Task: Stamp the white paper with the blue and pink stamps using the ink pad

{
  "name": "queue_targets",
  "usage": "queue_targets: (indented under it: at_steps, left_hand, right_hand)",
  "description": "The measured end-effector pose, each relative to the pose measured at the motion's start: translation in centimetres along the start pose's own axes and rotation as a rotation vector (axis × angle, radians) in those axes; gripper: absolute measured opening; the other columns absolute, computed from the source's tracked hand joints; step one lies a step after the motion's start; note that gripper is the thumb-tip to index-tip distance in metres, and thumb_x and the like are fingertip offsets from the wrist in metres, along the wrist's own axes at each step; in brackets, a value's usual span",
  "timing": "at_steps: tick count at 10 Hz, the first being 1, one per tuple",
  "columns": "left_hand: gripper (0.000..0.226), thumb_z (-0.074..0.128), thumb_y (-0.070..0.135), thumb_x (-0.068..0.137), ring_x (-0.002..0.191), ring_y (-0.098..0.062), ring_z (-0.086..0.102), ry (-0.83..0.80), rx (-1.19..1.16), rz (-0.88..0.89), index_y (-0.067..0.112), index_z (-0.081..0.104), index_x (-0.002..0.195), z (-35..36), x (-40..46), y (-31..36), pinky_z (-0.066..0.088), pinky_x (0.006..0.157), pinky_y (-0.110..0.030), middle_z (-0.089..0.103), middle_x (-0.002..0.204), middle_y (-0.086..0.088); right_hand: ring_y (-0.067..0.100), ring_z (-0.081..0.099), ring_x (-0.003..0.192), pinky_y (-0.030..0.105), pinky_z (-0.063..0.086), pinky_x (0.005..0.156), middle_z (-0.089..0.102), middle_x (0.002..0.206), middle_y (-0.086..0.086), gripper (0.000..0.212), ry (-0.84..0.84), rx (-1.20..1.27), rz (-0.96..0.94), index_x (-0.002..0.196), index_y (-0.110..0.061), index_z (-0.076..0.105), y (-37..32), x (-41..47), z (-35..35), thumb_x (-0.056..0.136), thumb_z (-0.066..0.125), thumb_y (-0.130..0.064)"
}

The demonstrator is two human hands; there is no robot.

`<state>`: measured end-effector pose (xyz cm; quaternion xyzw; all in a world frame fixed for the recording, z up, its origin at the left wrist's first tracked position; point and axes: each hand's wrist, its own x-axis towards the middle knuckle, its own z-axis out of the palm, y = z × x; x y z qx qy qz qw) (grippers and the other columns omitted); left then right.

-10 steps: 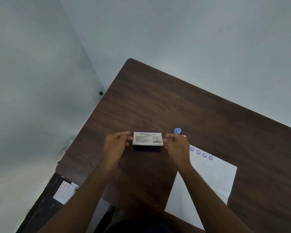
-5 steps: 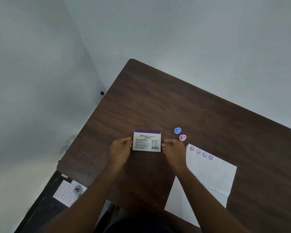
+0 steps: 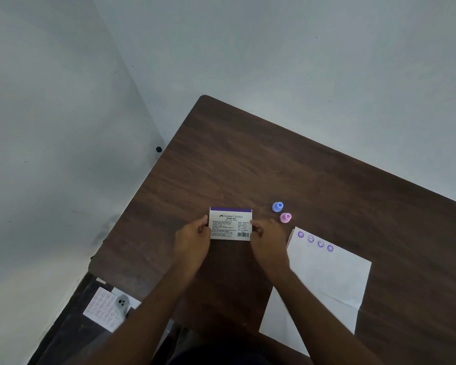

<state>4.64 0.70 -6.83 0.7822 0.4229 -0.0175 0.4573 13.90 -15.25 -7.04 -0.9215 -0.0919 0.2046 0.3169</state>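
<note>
Lowered flat now, the closed Faber-Castell stamp pad (image 3: 231, 224) is lying on the desk (image 3: 248, 159), the left hand (image 3: 192, 237) and right hand (image 3: 267, 233) pinching its ends at 9 and 3 o'clock; reopening it likely comes next.

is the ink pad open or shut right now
Shut. The ink pad lies flat on the table, printed lid up, no ink surface showing; left hand and right hand pinch its ends.

Plain indoor room, maybe office or study corner: dark wood-grain desk (image 3: 274, 164) pushed toward bare pale walls (image 3: 274, 48).
</note>
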Motion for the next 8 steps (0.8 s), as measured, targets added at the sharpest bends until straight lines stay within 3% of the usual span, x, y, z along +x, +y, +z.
queue_targets:
  at_steps: [1,2,3,4,5,7,8]
  left_hand:
    - [0.036,0.053,0.012,0.093,0.103,0.0,0.054,-0.055,0.087,0.146,0.017,0.057,0.129,0.0,-0.9,-0.2,0.04,0.074,0.002,0.063,0.124,0.001]
    - [0.038,0.054,0.014,0.093,0.115,-0.009,0.055,-0.09,0.122,0.216,0.017,0.055,0.131,-0.1,-0.9,-0.2,0.051,0.094,-0.027,0.059,0.129,-0.001]
    - [0.035,0.049,0.022,0.097,0.118,-0.013,0.053,-0.072,0.128,0.307,0.019,0.054,0.131,-0.3,-0.6,0.2,0.048,0.098,-0.033,0.059,0.129,0.0]
    - [0.046,0.033,0.047,0.098,0.121,-0.004,0.045,-0.058,0.141,0.388,0.029,0.044,0.139,-1.5,-0.5,1.9,0.038,0.098,-0.023,0.053,0.135,0.004]
    - [0.056,0.023,0.054,0.098,0.14,-0.01,0.028,0.022,0.212,0.584,0.028,0.027,0.148,-3.1,0.2,5.4,0.029,0.113,-0.034,0.035,0.152,0.004]
    - [0.053,0.02,0.031,0.103,0.147,-0.01,-0.001,0.216,0.303,1.042,0.012,0.011,0.151,-7.7,1.8,18.0,0.004,0.12,-0.035,0.007,0.16,-0.001]
    - [0.054,0.021,0.028,0.103,0.148,-0.016,-0.002,0.317,0.336,1.189,0.007,0.009,0.151,-10.1,0.9,26.0,0.005,0.12,-0.04,0.007,0.16,-0.007]
  right_hand:
    - [0.016,0.056,0.109,0.025,0.047,0.093,0.061,0.118,0.006,0.026,-0.055,-0.057,-0.027,0.115,-0.012,0.063,0.4,-0.3,0.4,0.09,0.057,-0.012]
    - [0.014,0.055,0.11,0.02,0.045,0.09,0.06,0.121,0.004,0.027,-0.071,-0.074,-0.004,0.116,-0.014,0.061,0.5,-0.3,0.5,0.09,0.057,-0.015]
    - [0.013,0.058,0.105,0.016,0.043,0.085,0.062,0.116,0.003,0.022,-0.041,-0.12,-0.091,0.11,-0.017,0.061,0.1,0.1,-0.4,0.09,0.053,-0.015]
    - [0.015,0.056,0.111,0.014,0.029,0.093,0.062,0.118,0.002,0.024,0.052,-0.218,-0.229,0.114,-0.018,0.06,-1.0,0.3,-2.8,0.091,0.053,-0.02]
    - [0.024,0.043,0.13,0.026,0.026,0.107,0.052,0.138,0.011,0.044,0.239,-0.22,-0.344,0.134,-0.008,0.048,-2.8,1.4,-7.0,0.094,0.051,-0.026]
    - [0.021,0.001,0.149,0.038,0.008,0.121,0.01,0.161,0.01,0.057,0.551,-0.325,-0.54,0.15,-0.004,0.013,-7.9,3.9,-19.8,0.103,0.03,-0.031]
    - [0.022,-0.006,0.148,0.041,0.005,0.121,0.001,0.161,0.012,0.062,0.711,-0.398,-0.531,0.15,-0.003,0.002,-10.2,3.4,-27.4,0.102,0.024,-0.036]
